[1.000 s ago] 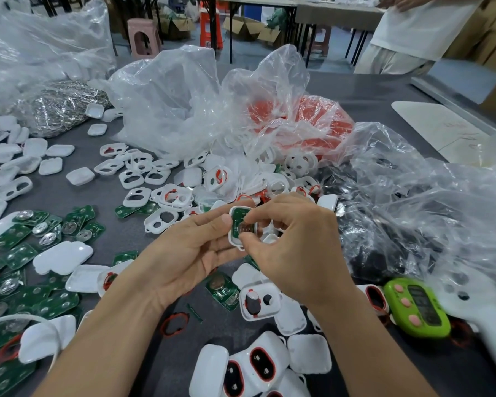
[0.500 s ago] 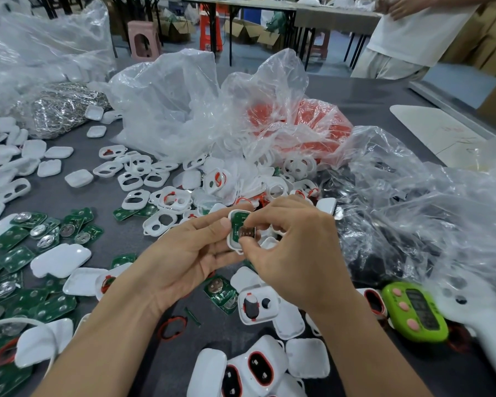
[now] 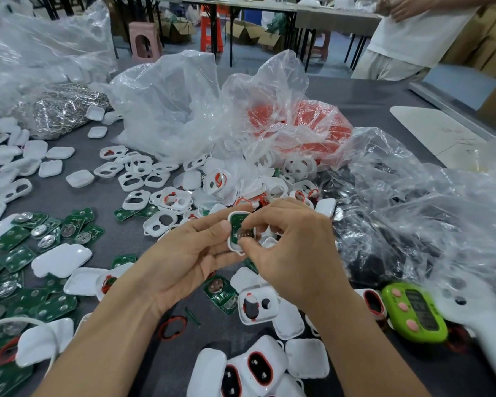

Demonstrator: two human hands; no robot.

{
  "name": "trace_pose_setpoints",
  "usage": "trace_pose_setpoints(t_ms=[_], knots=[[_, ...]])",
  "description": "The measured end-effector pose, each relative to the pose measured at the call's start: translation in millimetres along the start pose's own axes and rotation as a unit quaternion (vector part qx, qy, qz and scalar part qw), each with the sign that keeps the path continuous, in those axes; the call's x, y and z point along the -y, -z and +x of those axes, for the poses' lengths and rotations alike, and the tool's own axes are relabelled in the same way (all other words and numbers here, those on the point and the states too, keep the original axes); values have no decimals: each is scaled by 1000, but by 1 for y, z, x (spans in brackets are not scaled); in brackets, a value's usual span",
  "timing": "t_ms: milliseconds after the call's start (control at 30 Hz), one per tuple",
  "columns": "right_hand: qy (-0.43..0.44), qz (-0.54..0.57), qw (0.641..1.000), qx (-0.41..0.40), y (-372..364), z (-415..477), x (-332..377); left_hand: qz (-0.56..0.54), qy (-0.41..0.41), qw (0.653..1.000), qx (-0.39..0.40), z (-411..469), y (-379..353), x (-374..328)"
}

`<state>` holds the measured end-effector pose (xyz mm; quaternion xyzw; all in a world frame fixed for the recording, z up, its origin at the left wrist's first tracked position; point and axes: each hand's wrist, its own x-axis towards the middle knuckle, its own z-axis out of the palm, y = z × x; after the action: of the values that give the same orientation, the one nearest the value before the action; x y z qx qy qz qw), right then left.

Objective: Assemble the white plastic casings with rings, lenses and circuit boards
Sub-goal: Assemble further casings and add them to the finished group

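Casing (image 3: 233, 242) pinched between left hand (image 3: 184, 253), right hand (image 3: 292, 247) — board (image 3: 236, 226) apparently inside.

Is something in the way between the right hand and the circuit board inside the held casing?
Nothing visible stands between them. The right hand pinches the green circuit board directly; the board sits in the white casing that the left hand holds.

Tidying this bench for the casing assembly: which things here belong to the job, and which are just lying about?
Job: left hand and right hand pinching the held casing with its circuit board; loose circuit boards; white casings; red ring.
Lying about: green timer; white handheld device; pink stool.
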<state>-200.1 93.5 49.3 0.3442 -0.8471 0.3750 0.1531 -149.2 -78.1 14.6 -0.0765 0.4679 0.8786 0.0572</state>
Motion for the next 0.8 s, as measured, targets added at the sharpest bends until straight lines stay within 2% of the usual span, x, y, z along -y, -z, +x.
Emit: trace_pose_setpoints(t_ms=[133,267,400,467,567,800], knots=[[-37,22,999,20,-4,1,-2,10,-10,1000,12,0,0,1],[-73,74,993,57,-5,0,-3,78,-35,995,-50,2,-3,6],[-177,227,957,-32,-1,5,-11,91,-44,991,-83,7,-6,10],[-219,250,943,-16,-2,6,-15,88,-44,992,-78,8,-6,12],[-261,294,917,63,-8,6,-18,101,-45,992,-68,7,-5,12],[-253,284,921,79,-13,5,-20,116,-58,991,-11,2,-8,8]])
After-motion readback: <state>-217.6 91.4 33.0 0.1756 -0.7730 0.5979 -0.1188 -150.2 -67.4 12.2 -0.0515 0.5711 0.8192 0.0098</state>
